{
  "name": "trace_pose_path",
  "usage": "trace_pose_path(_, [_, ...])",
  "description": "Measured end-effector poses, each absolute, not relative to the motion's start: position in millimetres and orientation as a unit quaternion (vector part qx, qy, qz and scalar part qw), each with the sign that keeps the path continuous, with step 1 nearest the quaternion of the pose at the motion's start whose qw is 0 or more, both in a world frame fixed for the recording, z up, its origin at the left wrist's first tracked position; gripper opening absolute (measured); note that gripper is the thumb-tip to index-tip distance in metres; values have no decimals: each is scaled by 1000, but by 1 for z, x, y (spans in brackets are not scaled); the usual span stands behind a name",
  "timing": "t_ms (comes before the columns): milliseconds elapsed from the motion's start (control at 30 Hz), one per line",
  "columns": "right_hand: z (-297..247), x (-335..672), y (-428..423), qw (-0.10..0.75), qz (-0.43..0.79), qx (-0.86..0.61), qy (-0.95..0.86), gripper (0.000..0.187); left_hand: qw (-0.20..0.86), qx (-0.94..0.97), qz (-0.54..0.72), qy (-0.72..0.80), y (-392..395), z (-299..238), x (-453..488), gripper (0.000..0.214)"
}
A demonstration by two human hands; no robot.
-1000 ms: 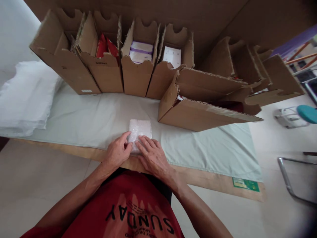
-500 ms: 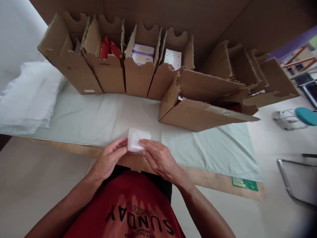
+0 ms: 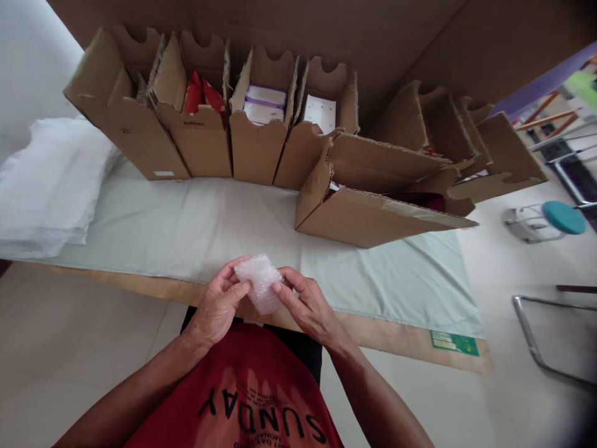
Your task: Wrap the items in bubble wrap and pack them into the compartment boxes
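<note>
A small square packet of bubble wrap (image 3: 261,283) is held between both hands, tilted, over the table's front edge. My left hand (image 3: 219,305) grips its left side, thumb on top and fingers beneath. On the right side, my right hand (image 3: 308,305) pinches it with the thumb on the upper face and the fingers behind. Whatever the wrap may enclose cannot be made out. Below and behind the packet lies the pale green cloth (image 3: 205,230) that covers the table.
A stack of white wrapping sheets (image 3: 51,180) lies at the left. Several cardboard bins line the back, one with red packets (image 3: 203,93), another with purple-and-white packs (image 3: 265,104). An angled cardboard bin (image 3: 364,218) stands at the right. A teal-topped stool (image 3: 563,218) is beyond the table.
The bubble-wrap packet has been lifted and turned; it was lying flatter at the table's edge. Both hands have closed more firmly on its sides. The view has shifted slightly.
</note>
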State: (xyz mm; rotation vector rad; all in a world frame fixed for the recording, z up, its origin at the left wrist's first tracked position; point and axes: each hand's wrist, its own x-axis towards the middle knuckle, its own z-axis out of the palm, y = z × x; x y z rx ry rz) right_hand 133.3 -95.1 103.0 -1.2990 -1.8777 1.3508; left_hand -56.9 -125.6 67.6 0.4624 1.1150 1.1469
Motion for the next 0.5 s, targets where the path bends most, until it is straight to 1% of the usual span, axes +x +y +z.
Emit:
trace_pose_path(100, [107,142,-95,280,359,-519,-724,25,631,287,499,520,-120,69,-59,49])
trace_pose_path(133, [109,147,-95,289,338,-514,-734,31,621,318,486,526,-119,71,-59,46])
trace_pose_path(167, [113,153,-94,291,336,-502,-741,42,614,350,469,530,-117,73,-59,44])
trace_pose_path(233, [120,163,-94,281,365,-477,-748,65,599,412,430,535,-116,77,-56,41])
trace_pose_path(267, [123,167,-94,270,381,-470,-749,70,590,444,413,533,-115,79,-54,40])
trace_pose_path(300, [127,169,-94,256,388,-471,-750,69,578,476,399,530,-115,80,-51,38])
trace_pose_path(333, [130,170,-94,238,388,-476,-752,61,562,505,391,526,-115,81,-47,36])
trace_pose_path(433, [143,172,-92,195,348,-499,-769,29,503,589,382,504,-112,83,-38,32])
trace_pose_path(500, [159,180,-88,193,321,-496,-783,19,450,649,396,468,-106,88,-35,36])
